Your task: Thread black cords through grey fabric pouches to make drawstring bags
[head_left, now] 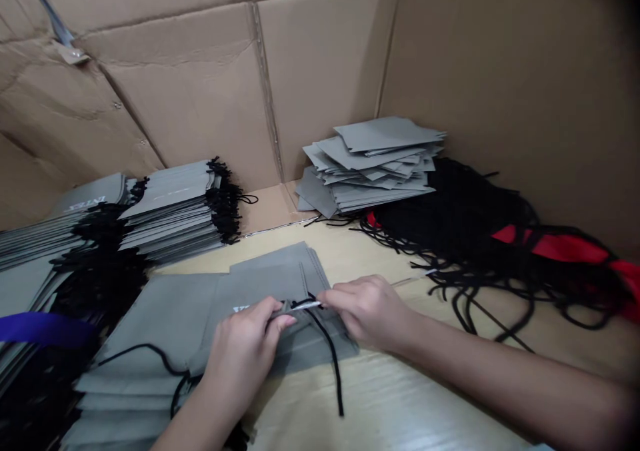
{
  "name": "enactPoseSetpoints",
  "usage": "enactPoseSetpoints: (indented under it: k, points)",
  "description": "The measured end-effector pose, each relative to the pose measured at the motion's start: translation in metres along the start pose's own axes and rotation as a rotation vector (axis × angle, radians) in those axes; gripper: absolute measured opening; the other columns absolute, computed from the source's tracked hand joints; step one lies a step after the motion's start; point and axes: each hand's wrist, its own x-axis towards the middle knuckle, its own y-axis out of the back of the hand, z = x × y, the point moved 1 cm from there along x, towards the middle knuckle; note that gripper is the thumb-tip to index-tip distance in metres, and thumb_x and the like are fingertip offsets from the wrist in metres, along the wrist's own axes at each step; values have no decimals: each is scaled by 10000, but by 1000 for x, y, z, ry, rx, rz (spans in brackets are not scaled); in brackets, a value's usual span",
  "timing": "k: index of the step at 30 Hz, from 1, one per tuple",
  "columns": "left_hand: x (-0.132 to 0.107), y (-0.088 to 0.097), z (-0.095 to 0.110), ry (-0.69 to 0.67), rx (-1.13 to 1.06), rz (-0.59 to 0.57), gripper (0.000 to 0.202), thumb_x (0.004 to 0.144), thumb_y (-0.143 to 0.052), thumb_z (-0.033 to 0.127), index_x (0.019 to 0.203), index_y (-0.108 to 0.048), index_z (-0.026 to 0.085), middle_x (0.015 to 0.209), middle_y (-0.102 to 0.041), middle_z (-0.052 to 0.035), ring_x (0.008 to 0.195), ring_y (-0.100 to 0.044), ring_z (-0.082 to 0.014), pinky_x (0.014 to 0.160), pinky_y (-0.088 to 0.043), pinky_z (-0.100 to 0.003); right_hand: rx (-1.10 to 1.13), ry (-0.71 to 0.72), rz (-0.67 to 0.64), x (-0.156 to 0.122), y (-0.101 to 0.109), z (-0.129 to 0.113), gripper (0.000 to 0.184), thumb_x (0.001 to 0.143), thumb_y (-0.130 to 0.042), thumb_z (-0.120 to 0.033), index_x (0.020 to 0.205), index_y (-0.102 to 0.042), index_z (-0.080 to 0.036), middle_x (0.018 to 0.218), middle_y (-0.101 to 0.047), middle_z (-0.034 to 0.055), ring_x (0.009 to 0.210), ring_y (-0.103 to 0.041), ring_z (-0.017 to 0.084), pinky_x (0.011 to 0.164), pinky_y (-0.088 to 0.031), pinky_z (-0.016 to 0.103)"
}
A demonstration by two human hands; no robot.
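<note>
The left hand [243, 358] grips the top edge of a gray non-woven pouch [265, 284] at lower centre of the frame. The right hand [365, 311] has its fingers closed on a small white strip [305, 306], possibly a threading tool, beside a black cord [333, 364]. Stacked pouches [170, 211] lie at left, loose gray panels [370, 164] at upper right.

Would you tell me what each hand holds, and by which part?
The right hand pinches the cord's white tip; the left hand grips the bag's edge.
</note>
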Motion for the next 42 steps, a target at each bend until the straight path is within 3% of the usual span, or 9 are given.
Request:
enactPoseSetpoints:
  k: [4,10,14,16,22,27,31,36,42]
  points:
    - [-3,-1,-2,26,-92,132,102,823,-539,317,795,-599,239,736,-710,34,642,-658,-156,540,-416,-213,61,-44,-11,1,2,1,267,717,-422,-54,836,-620,-189,677,-649,4,583,-556,116,517,-309,211]
    - [-4,-6,-5,-160,46,259,132,848,-492,278,821,-600,207,770,-720,-5,635,-665,-158,533,-435,-218,160,-65,-165,6,11,2,210,770,-441,-76,804,-609,-197,712,-672,1,596,-574,120,527,-317,203]
    - [-4,-8,-5,-223,118,312,174,868,-451,271,813,-601,203,738,-716,-17,606,-657,-157,523,-432,-220,298,-144,-290,11,22,0,208,842,-436,-137,743,-611,-188,596,-609,-21,532,-524,100,511,-307,187]
    - [-5,-6,-4,-215,111,316,161,863,-457,264,810,-596,202,737,-712,-18,601,-653,-158,521,-431,-222,384,-192,-348,13,28,-4,240,867,-425,-172,705,-603,-175,560,-572,-28,508,-494,90,498,-302,179]
    - [-6,-5,-3,-148,-55,181,87,834,-505,224,888,-572,221,784,-708,12,644,-656,-147,558,-453,-218,473,-239,-384,12,30,-12,281,894,-394,-213,696,-589,-170,563,-553,-24,510,-476,90,491,-296,178]
    - [-4,-7,-3,-199,6,167,100,847,-483,232,898,-567,213,795,-706,-7,656,-654,-162,558,-449,-231,249,-203,-284,11,26,-12,217,884,-418,-227,777,-603,-191,541,-552,-23,474,-476,100,484,-268,203]
    - [-3,-7,-3,-220,86,139,129,870,-430,220,820,-548,203,715,-668,-10,619,-626,-161,538,-425,-233,100,-68,-165,8,24,-13,159,887,-442,-294,930,-571,-211,606,-599,-16,509,-501,112,499,-255,221]
    - [-4,-6,-1,-348,139,172,185,885,-365,163,754,-491,194,646,-589,-11,590,-570,-155,542,-396,-238,5,39,-82,6,21,-11,241,908,-382,-258,754,-558,-197,555,-557,-21,481,-446,96,489,-220,231]
    - [-3,-6,1,-408,255,232,180,885,-364,154,737,-457,199,587,-532,5,532,-532,-157,519,-364,-253,10,99,-26,5,20,-14,174,845,-412,-160,722,-535,-170,571,-551,-9,495,-443,101,503,-241,238]
